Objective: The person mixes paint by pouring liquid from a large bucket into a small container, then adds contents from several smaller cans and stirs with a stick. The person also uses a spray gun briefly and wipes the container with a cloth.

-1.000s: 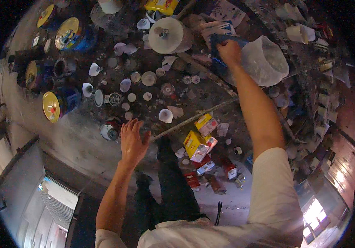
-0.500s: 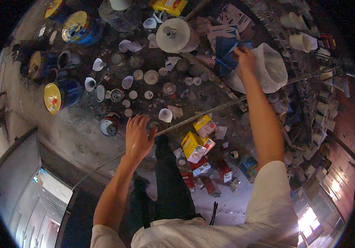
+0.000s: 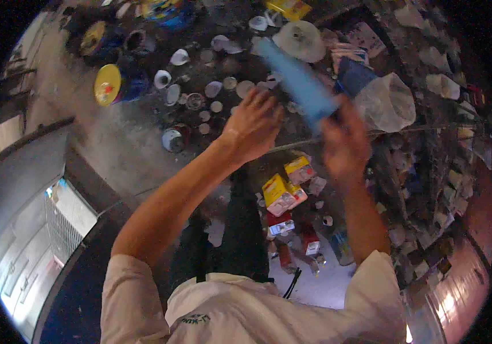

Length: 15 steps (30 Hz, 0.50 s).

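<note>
My right hand (image 3: 346,137) is closed on a flat blue sheet (image 3: 299,80). The sheet is smeared by motion and slants up and to the left from the fingers; its material cannot be made out. My left hand (image 3: 256,123) hovers over the floor, palm down, with its fingers loosely apart and nothing in them. It is left of the blue sheet, apart from it. Darker blue sheets (image 3: 356,74) lie beyond my right hand, against a crumpled whitish translucent bag (image 3: 392,103).
Paint pails with yellow lids (image 3: 107,85) stand at the left. Paper cups (image 3: 163,79) and small round lids litter the middle. A whitish round tub (image 3: 300,41) is at the back. Yellow boxes (image 3: 279,192) and red boxes (image 3: 310,238) lie near my legs. A thin pole (image 3: 424,129) crosses the floor.
My right hand has drawn back from the pile beside the bag, bringing a blue sheet with it. My left hand has moved right and farther forward. The view has shifted.
</note>
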### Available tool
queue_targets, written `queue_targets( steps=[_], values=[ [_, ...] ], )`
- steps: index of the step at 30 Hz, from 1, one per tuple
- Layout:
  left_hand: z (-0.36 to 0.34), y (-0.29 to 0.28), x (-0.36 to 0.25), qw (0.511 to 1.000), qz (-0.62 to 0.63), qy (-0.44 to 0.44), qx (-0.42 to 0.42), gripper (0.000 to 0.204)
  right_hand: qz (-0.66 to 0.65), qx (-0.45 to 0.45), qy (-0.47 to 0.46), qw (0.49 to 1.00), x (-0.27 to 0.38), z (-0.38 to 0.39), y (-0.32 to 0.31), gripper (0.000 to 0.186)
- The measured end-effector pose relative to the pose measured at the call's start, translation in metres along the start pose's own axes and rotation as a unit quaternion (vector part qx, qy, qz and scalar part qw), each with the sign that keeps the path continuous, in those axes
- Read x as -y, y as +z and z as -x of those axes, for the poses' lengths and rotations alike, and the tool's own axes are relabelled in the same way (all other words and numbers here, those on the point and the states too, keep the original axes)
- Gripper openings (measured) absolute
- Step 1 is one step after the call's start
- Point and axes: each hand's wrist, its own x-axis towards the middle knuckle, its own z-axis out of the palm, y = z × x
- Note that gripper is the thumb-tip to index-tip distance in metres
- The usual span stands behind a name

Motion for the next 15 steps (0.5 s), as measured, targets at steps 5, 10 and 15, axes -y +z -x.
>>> queue_targets(
  steps=[5, 10, 15],
  values=[
    [0.062, -0.032, 0.005, 0.999, -0.016, 0.006, 0.045, 0.039, 0.163, 0.233, -0.246, 0.927, 0.005, 0.009, 0.102, 0.049],
    [0.160, -0.059, 0.000, 0.996, -0.004, -0.040, 0.084, 0.037, 0.169, 0.314, -0.304, 0.883, 0.009, 0.031, 0.158, 0.032],
    [0.246, -0.085, -0.008, 0.992, 0.007, -0.085, 0.091, 0.035, 0.106, 0.257, -0.185, 0.943, 0.019, 0.088, 0.244, 0.013]
  ],
)
